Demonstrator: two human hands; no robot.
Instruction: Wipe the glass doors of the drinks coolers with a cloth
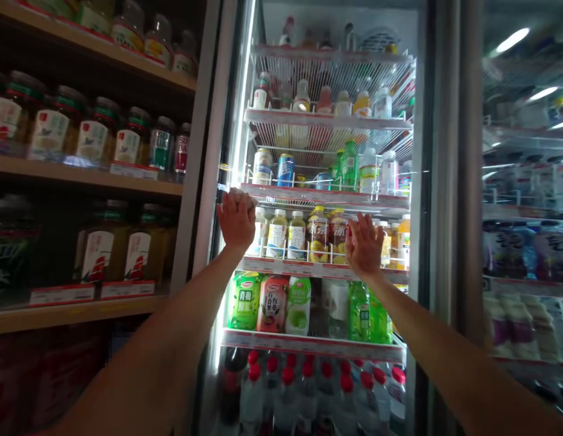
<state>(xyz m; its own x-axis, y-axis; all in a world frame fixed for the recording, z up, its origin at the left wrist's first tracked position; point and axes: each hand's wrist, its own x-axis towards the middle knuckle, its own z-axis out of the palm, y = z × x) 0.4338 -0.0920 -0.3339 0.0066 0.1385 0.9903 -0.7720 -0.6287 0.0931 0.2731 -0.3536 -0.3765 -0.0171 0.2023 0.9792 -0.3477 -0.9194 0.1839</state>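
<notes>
My left hand (237, 223) is raised at the left edge of a lit drinks fridge (304, 346), its fingers stretched upward. A small pale patch shows at its fingertips; I cannot tell whether it is a cloth or a reflection. My right hand (365, 247) is lifted before the right half of the same fridge, fingers extended, with nothing visible in it. Both hands look flat against the glass front, though contact is hard to see. Behind them stand tea bottles (318, 235); green drink bottles (245, 301) and a pink-red bottle (273, 304) are one shelf lower.
Left of the fridge, an open wooden shelf (82, 172) carries several bottles. Metal door frames (445, 181) border the fridge, and another glass-fronted fridge (526, 284) stands at the right. Red-capped bottles (307, 396) fill the bottom level.
</notes>
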